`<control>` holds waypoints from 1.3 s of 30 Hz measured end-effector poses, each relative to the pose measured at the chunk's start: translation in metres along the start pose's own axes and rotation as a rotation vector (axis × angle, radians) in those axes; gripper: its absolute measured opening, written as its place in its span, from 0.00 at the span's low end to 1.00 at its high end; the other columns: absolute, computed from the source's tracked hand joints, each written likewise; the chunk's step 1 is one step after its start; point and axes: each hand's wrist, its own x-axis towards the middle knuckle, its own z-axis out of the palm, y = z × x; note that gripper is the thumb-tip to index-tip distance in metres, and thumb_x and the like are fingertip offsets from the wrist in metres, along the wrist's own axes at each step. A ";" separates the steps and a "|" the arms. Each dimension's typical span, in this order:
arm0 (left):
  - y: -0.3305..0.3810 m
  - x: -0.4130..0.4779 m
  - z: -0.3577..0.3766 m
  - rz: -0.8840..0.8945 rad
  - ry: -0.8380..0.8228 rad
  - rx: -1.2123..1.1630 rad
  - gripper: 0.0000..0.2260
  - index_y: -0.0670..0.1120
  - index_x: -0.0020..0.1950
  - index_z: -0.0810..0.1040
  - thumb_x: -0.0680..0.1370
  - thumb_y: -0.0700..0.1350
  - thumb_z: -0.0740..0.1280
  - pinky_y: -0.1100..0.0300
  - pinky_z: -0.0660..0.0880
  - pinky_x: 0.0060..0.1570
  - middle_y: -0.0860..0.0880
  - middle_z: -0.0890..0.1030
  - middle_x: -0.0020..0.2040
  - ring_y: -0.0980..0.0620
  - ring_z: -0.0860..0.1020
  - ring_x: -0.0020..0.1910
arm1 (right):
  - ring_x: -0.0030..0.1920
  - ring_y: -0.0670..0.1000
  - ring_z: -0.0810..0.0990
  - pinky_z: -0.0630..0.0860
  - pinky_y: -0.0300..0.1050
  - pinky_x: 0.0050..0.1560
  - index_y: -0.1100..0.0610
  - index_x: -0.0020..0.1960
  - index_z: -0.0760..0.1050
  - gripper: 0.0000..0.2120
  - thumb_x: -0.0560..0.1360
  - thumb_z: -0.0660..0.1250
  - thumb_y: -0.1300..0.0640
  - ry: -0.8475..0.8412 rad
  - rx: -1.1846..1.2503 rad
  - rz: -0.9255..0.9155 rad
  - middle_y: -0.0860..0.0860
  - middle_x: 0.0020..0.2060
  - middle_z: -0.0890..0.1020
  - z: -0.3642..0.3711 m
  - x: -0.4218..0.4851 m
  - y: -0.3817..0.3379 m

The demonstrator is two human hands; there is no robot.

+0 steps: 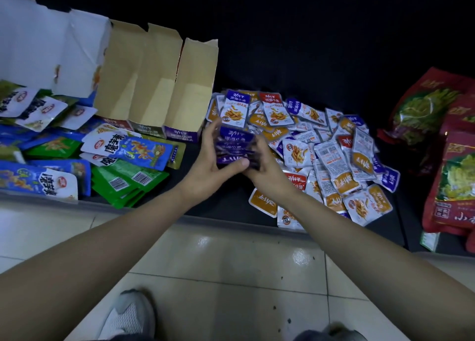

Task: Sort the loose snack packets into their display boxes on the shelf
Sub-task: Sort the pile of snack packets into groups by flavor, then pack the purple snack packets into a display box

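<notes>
While most of the stock lies unsorted, a person stands over a dark low shelf [226,204] above a pale tiled floor [231,263]. At three o'clock from the hands sprawls a heap of small loose snack packets in orange, purple and red [334,155], with large red bags [452,186] beyond it. At nine o'clock lie bigger blue and green packets [77,165]. At eleven o'clock stand three open brown cardboard display boxes [154,91]; what shows of their insides is bare card, so filling appears barely begun. The nearest, a purple-fronted box [180,132], sits just beside the hands.

At centre, a short stack of purple packets [235,147] is held above the shelf between both hands. The left hand [213,165] clamps it with thumb on the near edge and fingers over the far one; the right hand [267,168] curls round its right side. By this evidence one colour is gathered — the heap remains.
</notes>
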 end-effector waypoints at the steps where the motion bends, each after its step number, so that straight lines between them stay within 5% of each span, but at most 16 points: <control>1: -0.003 -0.002 0.000 -0.013 0.008 -0.011 0.37 0.48 0.76 0.50 0.76 0.43 0.70 0.69 0.68 0.63 0.59 0.66 0.67 0.65 0.69 0.66 | 0.63 0.47 0.76 0.72 0.41 0.64 0.58 0.70 0.61 0.24 0.78 0.63 0.69 -0.001 -0.007 0.006 0.56 0.63 0.75 0.001 -0.002 0.001; 4: 0.001 0.002 0.002 -0.062 0.046 -0.122 0.30 0.43 0.74 0.56 0.78 0.47 0.66 0.66 0.71 0.60 0.60 0.74 0.61 0.64 0.74 0.62 | 0.60 0.47 0.77 0.73 0.38 0.61 0.59 0.69 0.62 0.22 0.78 0.63 0.68 0.032 0.039 0.041 0.56 0.61 0.77 0.002 0.000 -0.002; 10: -0.001 0.006 0.002 -0.106 0.067 -0.207 0.23 0.49 0.73 0.60 0.80 0.53 0.61 0.66 0.73 0.57 0.53 0.74 0.65 0.61 0.74 0.63 | 0.63 0.52 0.77 0.73 0.55 0.66 0.56 0.68 0.64 0.21 0.78 0.65 0.65 0.070 0.115 0.084 0.55 0.61 0.77 0.000 0.008 0.001; 17: -0.004 0.008 0.006 -0.097 0.042 -0.164 0.20 0.50 0.73 0.55 0.83 0.49 0.55 0.68 0.72 0.57 0.52 0.70 0.66 0.63 0.73 0.63 | 0.63 0.48 0.76 0.73 0.49 0.65 0.53 0.70 0.62 0.21 0.80 0.64 0.61 0.086 0.080 0.046 0.52 0.62 0.77 0.001 0.010 0.002; 19: -0.007 0.008 0.006 -0.147 0.037 -0.188 0.24 0.53 0.74 0.55 0.81 0.57 0.56 0.69 0.73 0.55 0.55 0.71 0.66 0.66 0.74 0.61 | 0.63 0.47 0.76 0.73 0.48 0.65 0.52 0.70 0.61 0.22 0.80 0.64 0.61 0.061 0.066 0.057 0.52 0.63 0.76 0.000 0.009 0.004; 23: -0.013 0.003 0.010 -0.233 0.001 -0.164 0.48 0.57 0.78 0.52 0.64 0.79 0.59 0.63 0.69 0.63 0.53 0.65 0.73 0.61 0.68 0.69 | 0.64 0.43 0.74 0.73 0.46 0.65 0.50 0.72 0.56 0.26 0.80 0.63 0.61 0.033 0.083 0.118 0.47 0.64 0.74 0.003 0.007 0.013; 26: -0.010 0.006 0.017 -0.237 0.047 -0.166 0.37 0.60 0.78 0.49 0.72 0.71 0.54 0.54 0.65 0.70 0.53 0.59 0.74 0.56 0.63 0.73 | 0.60 0.37 0.75 0.74 0.36 0.58 0.52 0.71 0.55 0.25 0.80 0.62 0.64 0.054 0.105 0.100 0.45 0.60 0.74 0.003 0.010 0.007; 29: -0.009 0.008 0.018 -0.252 0.043 -0.086 0.30 0.59 0.78 0.49 0.78 0.64 0.52 0.54 0.64 0.67 0.51 0.58 0.73 0.55 0.62 0.71 | 0.63 0.42 0.74 0.74 0.40 0.61 0.55 0.72 0.56 0.25 0.79 0.63 0.63 0.045 0.088 0.098 0.50 0.63 0.73 0.002 0.010 0.009; 34: -0.014 0.007 0.009 -0.274 0.053 -0.037 0.38 0.54 0.76 0.53 0.71 0.66 0.62 0.47 0.67 0.70 0.49 0.63 0.72 0.53 0.66 0.71 | 0.63 0.45 0.75 0.75 0.43 0.62 0.52 0.71 0.58 0.24 0.79 0.65 0.59 0.038 0.109 0.098 0.52 0.64 0.74 0.003 0.005 0.010; 39: -0.008 0.005 0.004 -0.212 0.129 0.143 0.19 0.49 0.72 0.65 0.82 0.48 0.61 0.47 0.70 0.67 0.46 0.68 0.65 0.53 0.70 0.65 | 0.60 0.46 0.78 0.75 0.40 0.57 0.55 0.71 0.62 0.22 0.80 0.63 0.60 0.033 0.162 0.170 0.53 0.62 0.77 0.006 0.008 0.001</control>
